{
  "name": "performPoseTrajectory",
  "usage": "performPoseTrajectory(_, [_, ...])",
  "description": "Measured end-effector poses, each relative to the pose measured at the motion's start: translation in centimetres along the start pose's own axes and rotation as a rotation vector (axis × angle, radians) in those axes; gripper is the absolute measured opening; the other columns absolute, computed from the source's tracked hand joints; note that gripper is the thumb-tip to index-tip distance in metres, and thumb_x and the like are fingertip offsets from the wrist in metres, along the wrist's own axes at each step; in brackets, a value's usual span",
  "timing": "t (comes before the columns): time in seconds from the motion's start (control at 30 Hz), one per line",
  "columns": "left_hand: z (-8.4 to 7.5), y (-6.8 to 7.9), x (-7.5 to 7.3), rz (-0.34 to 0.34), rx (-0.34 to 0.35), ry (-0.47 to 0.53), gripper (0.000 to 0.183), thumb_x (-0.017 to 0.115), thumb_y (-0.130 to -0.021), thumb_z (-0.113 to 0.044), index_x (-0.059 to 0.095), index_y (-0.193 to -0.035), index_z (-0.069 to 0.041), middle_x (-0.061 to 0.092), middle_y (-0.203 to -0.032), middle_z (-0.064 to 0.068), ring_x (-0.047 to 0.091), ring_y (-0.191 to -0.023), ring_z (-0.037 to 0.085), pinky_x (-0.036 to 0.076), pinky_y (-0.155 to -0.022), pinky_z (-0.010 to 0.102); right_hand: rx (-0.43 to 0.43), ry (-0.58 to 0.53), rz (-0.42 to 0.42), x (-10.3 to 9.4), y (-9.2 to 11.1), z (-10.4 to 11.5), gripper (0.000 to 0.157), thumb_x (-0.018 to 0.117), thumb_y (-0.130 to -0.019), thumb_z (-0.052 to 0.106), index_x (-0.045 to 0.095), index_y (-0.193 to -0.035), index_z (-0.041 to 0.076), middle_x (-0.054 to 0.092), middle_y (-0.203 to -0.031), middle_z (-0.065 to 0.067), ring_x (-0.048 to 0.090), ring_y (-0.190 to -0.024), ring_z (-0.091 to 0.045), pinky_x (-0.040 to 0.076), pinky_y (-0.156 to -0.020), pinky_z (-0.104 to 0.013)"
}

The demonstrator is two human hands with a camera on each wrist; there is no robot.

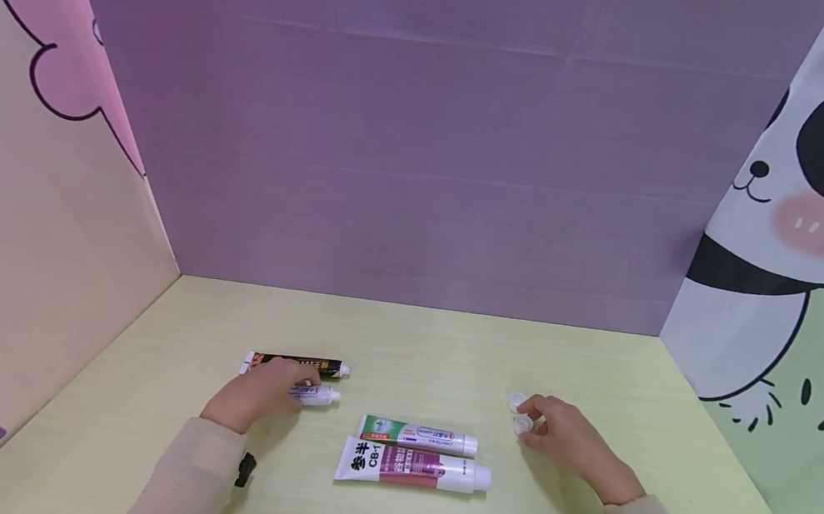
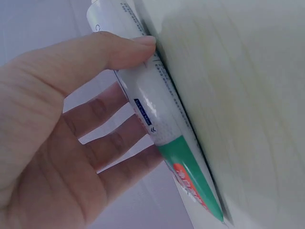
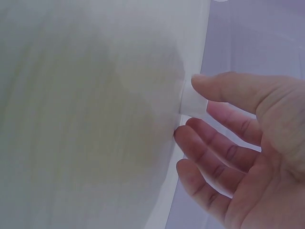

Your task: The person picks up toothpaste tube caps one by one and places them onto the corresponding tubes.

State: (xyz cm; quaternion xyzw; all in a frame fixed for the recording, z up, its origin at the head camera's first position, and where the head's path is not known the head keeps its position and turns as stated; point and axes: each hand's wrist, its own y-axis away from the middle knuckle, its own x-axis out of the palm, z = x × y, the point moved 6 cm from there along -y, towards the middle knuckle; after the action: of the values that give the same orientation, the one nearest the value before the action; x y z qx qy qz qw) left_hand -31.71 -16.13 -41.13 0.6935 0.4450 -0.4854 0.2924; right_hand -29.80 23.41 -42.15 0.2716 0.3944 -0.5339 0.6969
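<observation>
My left hand (image 1: pixel 260 392) grips a white toothpaste tube (image 1: pixel 316 396) lying on the table, thumb on one side and fingers on the other. In the left wrist view this tube (image 2: pixel 147 90) shows a green end with a red label. Right behind it lies a black toothpaste tube (image 1: pixel 325 367) with a small white tip. Over on the right, my right hand (image 1: pixel 567 435) pinches a small white cap (image 1: pixel 523 424) at the tabletop. The right wrist view has the cap (image 3: pixel 193 100) between thumb and fingers. A second white cap (image 1: pixel 517 401) sits just behind, near the fingertips.
Between the hands lie two more toothpaste tubes side by side: a green and white one (image 1: pixel 423 437) and a larger white and purple one (image 1: pixel 411 467). A purple wall (image 1: pixel 421 166) closes off the back of the table (image 1: pixel 403 340), with printed panels on both sides.
</observation>
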Motion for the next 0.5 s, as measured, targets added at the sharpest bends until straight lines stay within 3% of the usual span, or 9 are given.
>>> performPoseTrajectory(0.3, [0.18,0.35,0.23,0.018,-0.011,0.076,0.030,0.078,-0.080,0.002,0.069,-0.103,-0.015,0.066,-0.101,0.000,0.055,-0.089,0.017,0.049,-0.081,0.040,-0.005,-0.008,0.016,0.03,-0.03,-0.05,0.022,0.076,-0.086,0.004,0.065,-0.105,0.006,0.065,-0.102,-0.002,0.060,-0.083,-0.015,0.051,-0.072,-0.034])
performPoseTrajectory(0.5, [-0.43,0.32,-0.04,-0.009,0.053,0.065,0.028,0.077,-0.081,0.001,0.069,-0.103,-0.015,0.065,-0.100,-0.001,0.054,-0.088,0.016,0.048,-0.080,0.038,-0.010,-0.007,0.013,-0.03,0.04,-0.21,0.021,0.076,-0.086,0.005,0.063,-0.103,0.006,0.066,-0.100,-0.002,0.063,-0.083,-0.016,0.051,-0.070,-0.034])
